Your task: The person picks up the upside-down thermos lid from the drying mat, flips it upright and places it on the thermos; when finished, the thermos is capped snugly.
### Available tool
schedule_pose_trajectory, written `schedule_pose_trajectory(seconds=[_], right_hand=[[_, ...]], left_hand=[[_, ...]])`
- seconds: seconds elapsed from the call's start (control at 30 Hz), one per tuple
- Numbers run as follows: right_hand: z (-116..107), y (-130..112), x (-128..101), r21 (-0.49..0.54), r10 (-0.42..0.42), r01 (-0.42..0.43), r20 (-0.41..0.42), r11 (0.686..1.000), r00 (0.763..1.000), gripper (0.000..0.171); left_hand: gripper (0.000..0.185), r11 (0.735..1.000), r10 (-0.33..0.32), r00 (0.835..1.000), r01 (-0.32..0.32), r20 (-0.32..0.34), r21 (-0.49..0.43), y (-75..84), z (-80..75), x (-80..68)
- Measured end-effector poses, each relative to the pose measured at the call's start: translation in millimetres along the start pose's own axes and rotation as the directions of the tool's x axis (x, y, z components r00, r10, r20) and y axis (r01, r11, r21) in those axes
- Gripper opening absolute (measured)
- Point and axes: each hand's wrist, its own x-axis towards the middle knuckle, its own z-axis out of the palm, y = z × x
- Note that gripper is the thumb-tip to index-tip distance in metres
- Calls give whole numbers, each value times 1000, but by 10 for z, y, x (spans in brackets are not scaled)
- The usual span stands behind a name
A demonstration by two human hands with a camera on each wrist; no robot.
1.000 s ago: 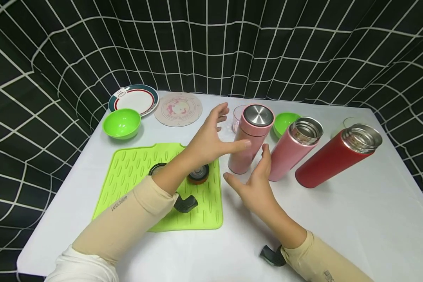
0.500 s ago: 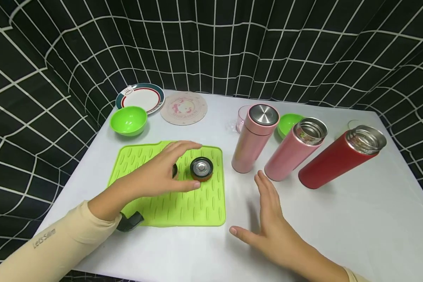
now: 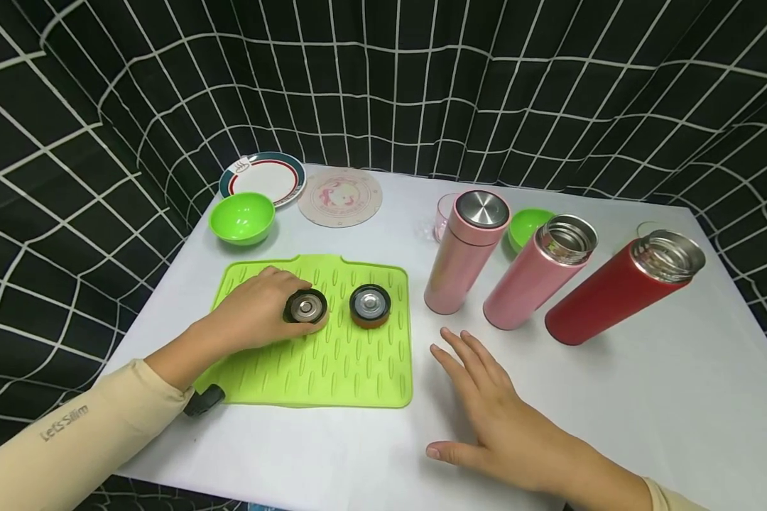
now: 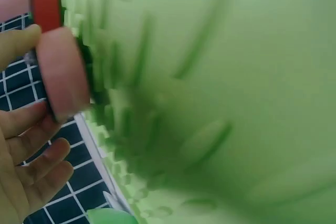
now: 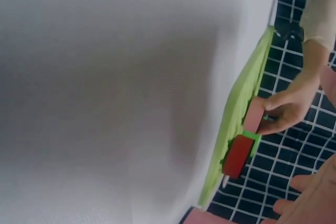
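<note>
On the green ribbed mat (image 3: 332, 362) lie two flask lids, undersides up. My left hand (image 3: 275, 306) grips the pink lid (image 3: 307, 309), thumb and fingers curled round its rim. The left wrist view shows this pink lid (image 4: 63, 74) between my fingers (image 4: 26, 145). The red lid (image 3: 370, 306) lies free just right of it. My right hand (image 3: 486, 419) holds nothing, fingers straight and spread over the white table (image 3: 613, 426), right of the mat. Behind it stand a capped pink flask (image 3: 465, 252), an uncapped pink flask (image 3: 540, 273) and an uncapped red flask (image 3: 623, 287).
A green bowl (image 3: 241, 217), a plate (image 3: 263, 177) and a round coaster (image 3: 339, 196) sit at the back left. A second green bowl (image 3: 527, 226) and a small clear cup (image 3: 445, 213) stand behind the flasks. A black grid curtain surrounds the table.
My left hand left the capped pink flask, came down to the mat and took hold of the pink lid. My right hand drew back toward the front edge and flattened out.
</note>
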Motion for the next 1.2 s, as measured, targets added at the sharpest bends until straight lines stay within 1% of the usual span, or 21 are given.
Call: schedule_pose_trajectory(seconds=[0.17, 0.23, 0.33, 0.47, 0.53, 0.6, 0.67, 0.7, 0.73, 0.77, 0.83, 0.87, 0.97, 1.0, 1.07, 1.13, 1.2], right_hand=[[3, 16, -16, 6, 34, -34, 17, 999, 999, 104], [2, 18, -22, 15, 46, -47, 26, 999, 999, 104], [-2, 23, -26, 27, 54, -55, 33, 998, 998, 102], [-2, 44, -24, 56, 72, -74, 29, 996, 997, 96], [1, 58, -9, 102, 88, -89, 9, 991, 996, 86], [-1, 67, 25, 155, 128, -123, -27, 980, 991, 71], [-11, 69, 79, 241, 194, -176, -53, 954, 979, 53], [-19, 65, 110, 295, 234, -209, -54, 932, 971, 46], [-23, 59, 146, 354, 271, -239, -42, 904, 962, 44], [-26, 50, 182, 420, 311, -278, -12, 864, 950, 43], [-28, 33, 261, 574, 353, -327, 69, 751, 933, 43], [-25, 25, 299, 629, 367, -351, 111, 694, 924, 45], [-9, 7, 397, 764, 375, -386, 203, 517, 905, 43], [-5, 1, 417, 791, 377, -387, 215, 473, 901, 41], [2, -5, 440, 817, 404, -396, 223, 419, 887, 36], [5, -10, 444, 842, 423, -393, 224, 371, 878, 33], [1, -17, 437, 851, 443, -389, 214, 353, 871, 31]], left_hand=[[69, 998, -55, 998, 55, 12, -34, -16, 27, 44], [68, 997, -62, 998, 63, 17, -36, -15, 23, 44], [66, 998, -60, 998, 60, 19, -24, -21, 31, 32], [61, 999, -40, 999, 40, -21, 12, -26, 58, 29], [62, 1000, -21, 998, 22, -51, 18, 4, 51, 38], [63, 1000, 13, 997, -13, -77, 0, 81, 18, 51], [64, 997, 69, 992, -73, -102, -36, 213, -30, 63], [65, 992, 102, 989, -109, -112, -58, 302, -56, 69], [64, 986, 138, 983, -148, -122, -78, 394, -79, 73], [64, 977, 176, 975, -189, -133, -96, 491, -96, 80], [66, 956, 249, 957, -267, -146, -120, 689, -118, 104], [66, 944, 285, 946, -304, -151, -124, 783, -118, 127], [66, 910, 377, 914, -395, -148, -125, 1025, -89, 215], [66, 900, 402, 904, -419, -144, -118, 1088, -75, 246], [65, 882, 444, 885, -459, -140, -107, 1183, -43, 300], [64, 869, 473, 870, -487, -136, -92, 1244, -21, 335], [64, 859, 491, 860, -505, -140, -88, 1280, -10, 359]])
